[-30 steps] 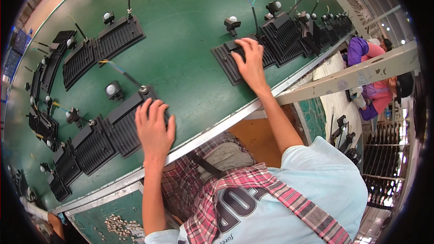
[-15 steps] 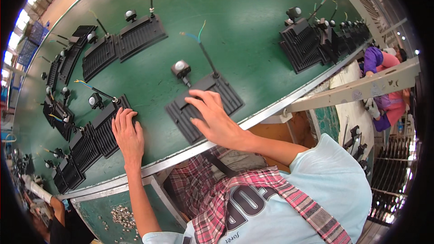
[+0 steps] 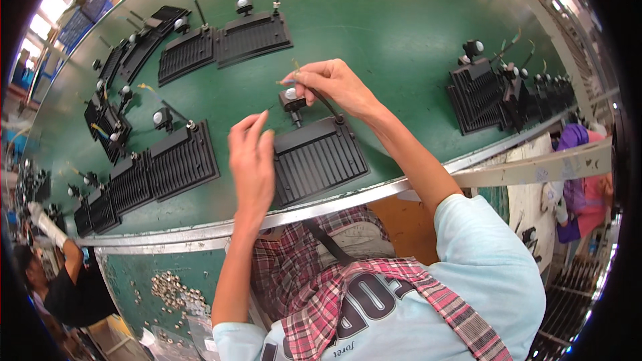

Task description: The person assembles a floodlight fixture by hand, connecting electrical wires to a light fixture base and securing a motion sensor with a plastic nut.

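Observation:
In front of me a black ribbed floodlight lies fin side up on the green table. A sensor with a white dome stands on a short stem at its far edge. My right hand is above it, thumb and fingers pinching the floodlight's black cable near its thin coloured wire ends. My left hand, somewhat blurred, hovers at the floodlight's left edge with fingers stretched and nothing visible in them. Left of it, another floodlight lies in a row, its cable pointing up and left.
More floodlights curve round the far left of the table, and a stacked group sits at the right. Small metal parts lie on a lower green surface. A metal rail edges the table. Other people are at both sides.
My right hand has gone from the middle floodlight's body up to its cable, bending it leftward. My left hand has left the neighbouring floodlight and moved right. The whole view has shifted.

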Action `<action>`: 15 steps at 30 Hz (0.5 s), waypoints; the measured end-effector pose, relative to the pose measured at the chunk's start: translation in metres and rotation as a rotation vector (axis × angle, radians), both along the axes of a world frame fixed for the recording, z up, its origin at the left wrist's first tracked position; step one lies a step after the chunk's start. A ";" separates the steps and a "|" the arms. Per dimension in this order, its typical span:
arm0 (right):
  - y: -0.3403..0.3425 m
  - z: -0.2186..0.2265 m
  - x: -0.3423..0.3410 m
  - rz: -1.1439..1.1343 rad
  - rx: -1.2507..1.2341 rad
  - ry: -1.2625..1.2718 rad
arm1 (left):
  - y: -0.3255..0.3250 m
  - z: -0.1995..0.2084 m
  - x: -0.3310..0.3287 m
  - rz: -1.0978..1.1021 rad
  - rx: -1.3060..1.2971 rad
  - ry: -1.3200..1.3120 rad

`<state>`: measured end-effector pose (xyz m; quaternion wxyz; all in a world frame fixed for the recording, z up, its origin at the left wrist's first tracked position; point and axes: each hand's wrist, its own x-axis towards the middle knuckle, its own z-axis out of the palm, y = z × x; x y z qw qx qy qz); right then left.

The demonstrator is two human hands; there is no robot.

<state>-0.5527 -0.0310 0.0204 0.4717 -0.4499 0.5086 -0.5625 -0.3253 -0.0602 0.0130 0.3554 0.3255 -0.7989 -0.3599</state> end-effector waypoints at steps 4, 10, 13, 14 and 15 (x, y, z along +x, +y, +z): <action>-0.001 -0.001 0.017 0.032 -0.004 0.107 | 0.008 -0.006 -0.045 -0.003 0.070 0.098; 0.009 -0.002 0.037 -0.204 -0.239 0.589 | 0.010 -0.020 -0.067 0.083 0.196 0.213; 0.010 -0.009 0.039 -0.203 -0.326 0.802 | 0.010 -0.021 -0.070 0.114 0.306 0.219; 0.009 -0.014 0.040 -0.201 -0.336 0.817 | 0.010 -0.023 -0.074 0.169 0.268 0.275; 0.009 -0.018 0.041 -0.198 -0.347 0.831 | 0.010 -0.024 -0.077 0.225 0.228 0.330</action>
